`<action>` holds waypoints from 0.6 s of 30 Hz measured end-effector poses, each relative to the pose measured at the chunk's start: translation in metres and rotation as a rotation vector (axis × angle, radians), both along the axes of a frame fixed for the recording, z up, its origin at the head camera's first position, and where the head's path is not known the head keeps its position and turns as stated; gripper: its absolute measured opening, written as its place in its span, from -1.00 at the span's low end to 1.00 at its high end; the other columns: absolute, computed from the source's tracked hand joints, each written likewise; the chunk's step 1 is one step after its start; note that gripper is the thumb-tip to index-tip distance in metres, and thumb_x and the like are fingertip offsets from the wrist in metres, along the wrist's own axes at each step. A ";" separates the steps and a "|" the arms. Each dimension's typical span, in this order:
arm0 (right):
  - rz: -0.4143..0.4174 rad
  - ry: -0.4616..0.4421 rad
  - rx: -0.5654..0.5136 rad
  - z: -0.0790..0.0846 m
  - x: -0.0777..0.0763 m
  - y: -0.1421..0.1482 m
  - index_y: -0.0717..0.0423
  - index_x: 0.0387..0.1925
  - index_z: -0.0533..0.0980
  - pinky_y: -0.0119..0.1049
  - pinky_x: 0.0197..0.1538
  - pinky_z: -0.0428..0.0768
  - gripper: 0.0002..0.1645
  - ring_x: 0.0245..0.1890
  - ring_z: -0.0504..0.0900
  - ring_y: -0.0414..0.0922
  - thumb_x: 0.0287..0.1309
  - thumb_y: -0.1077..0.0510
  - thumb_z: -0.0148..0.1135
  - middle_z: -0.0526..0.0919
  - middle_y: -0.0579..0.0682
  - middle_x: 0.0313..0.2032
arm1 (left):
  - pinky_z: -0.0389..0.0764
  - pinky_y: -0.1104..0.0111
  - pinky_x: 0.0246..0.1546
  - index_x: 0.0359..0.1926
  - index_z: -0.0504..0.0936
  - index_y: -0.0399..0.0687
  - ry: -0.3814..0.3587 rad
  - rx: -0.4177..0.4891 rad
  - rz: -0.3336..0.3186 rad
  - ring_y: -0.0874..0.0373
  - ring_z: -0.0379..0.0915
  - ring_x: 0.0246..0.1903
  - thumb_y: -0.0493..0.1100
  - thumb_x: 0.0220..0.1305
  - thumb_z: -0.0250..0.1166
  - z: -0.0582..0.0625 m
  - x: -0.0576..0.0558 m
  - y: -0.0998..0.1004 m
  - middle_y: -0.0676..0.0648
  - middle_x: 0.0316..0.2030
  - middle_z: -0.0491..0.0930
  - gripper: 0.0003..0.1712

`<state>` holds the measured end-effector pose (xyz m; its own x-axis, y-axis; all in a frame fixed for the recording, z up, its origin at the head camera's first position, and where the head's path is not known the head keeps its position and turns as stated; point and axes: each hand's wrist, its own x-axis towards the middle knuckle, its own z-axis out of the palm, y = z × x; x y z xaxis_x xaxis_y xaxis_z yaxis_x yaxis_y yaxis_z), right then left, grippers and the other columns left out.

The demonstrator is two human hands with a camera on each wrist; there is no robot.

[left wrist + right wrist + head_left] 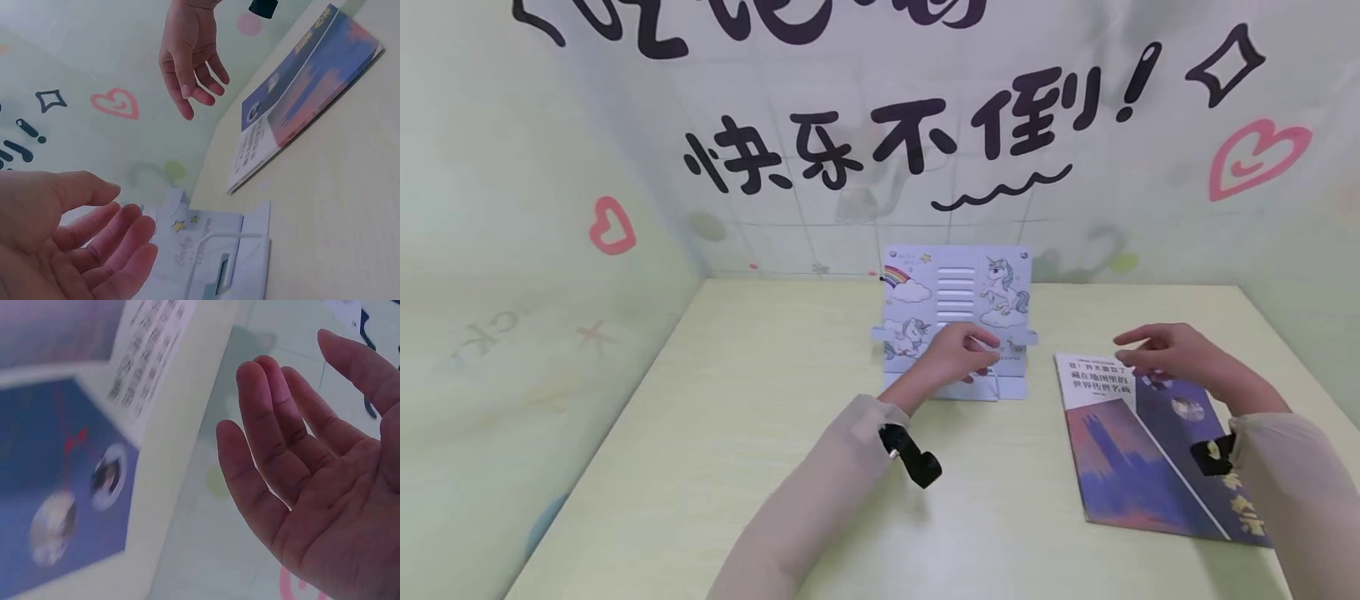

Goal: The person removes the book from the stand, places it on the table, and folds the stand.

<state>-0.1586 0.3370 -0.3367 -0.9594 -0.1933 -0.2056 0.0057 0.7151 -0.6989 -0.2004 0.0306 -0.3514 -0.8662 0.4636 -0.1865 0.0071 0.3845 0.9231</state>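
A pale lilac book stand (pixel 910 287) with unicorns, clouds and a rainbow stands upright at the back of the table. My left hand (pixel 951 360) hovers in front of its lower part, fingers loosely bent around nothing. A wire bracket (pixel 232 236) at the stand's foot shows in the left wrist view beyond that hand. To the right, a thin book (pixel 1123 475) with a white, purple and blue cover lies flat. Above the book's far part, my right hand (pixel 1180 360) is held with relaxed fingers. In the right wrist view its palm holds nothing and the book is apart from it.
The light wooden table (pixel 700 433) meets a printed cloth backdrop (pixel 790 83) close behind the stand. Similar cloth walls (pixel 512 333) rise at both sides. Dark wrist cameras (pixel 913 458) are strapped to both forearms.
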 end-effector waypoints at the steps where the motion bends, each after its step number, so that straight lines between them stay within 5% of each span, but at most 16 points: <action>1: 0.011 -0.001 -0.003 0.001 -0.004 -0.006 0.44 0.11 0.33 -0.22 -0.36 0.58 -0.38 -0.36 0.60 -0.04 0.19 0.04 0.16 0.62 0.18 -0.29 | 0.60 0.35 -0.47 -0.07 0.56 -0.21 0.005 -0.007 0.017 -0.08 0.57 -0.28 -0.22 0.19 0.25 0.002 -0.002 -0.006 -0.08 -0.39 0.59 -0.72; 8: 0.045 0.011 -0.069 0.002 -0.035 -0.047 0.41 0.12 0.33 -0.02 -0.09 0.56 -0.41 -0.21 0.59 0.11 0.22 0.04 0.13 0.60 0.22 -0.23 | 0.58 0.38 -0.47 -0.08 0.56 -0.22 0.050 -0.054 0.162 -0.06 0.55 -0.31 -0.24 0.17 0.25 0.002 -0.020 -0.054 -0.12 -0.37 0.58 -0.72; 18: -0.032 -0.022 -0.189 -0.010 -0.068 -0.080 0.43 0.12 0.33 -0.04 -0.03 0.52 -0.40 -0.21 0.61 0.05 0.19 0.07 0.17 0.58 0.26 -0.16 | 0.59 0.30 -0.33 -0.06 0.53 -0.25 0.102 -0.079 0.387 -0.05 0.53 -0.28 -0.22 0.19 0.24 -0.003 -0.051 -0.121 -0.17 -0.29 0.55 -0.70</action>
<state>-0.2263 0.2572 -0.3468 -0.9614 -0.1995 -0.1894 0.0432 0.5706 -0.8201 -0.2516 -0.0900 -0.3542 -0.9898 0.0879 -0.1123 -0.0616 0.4465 0.8926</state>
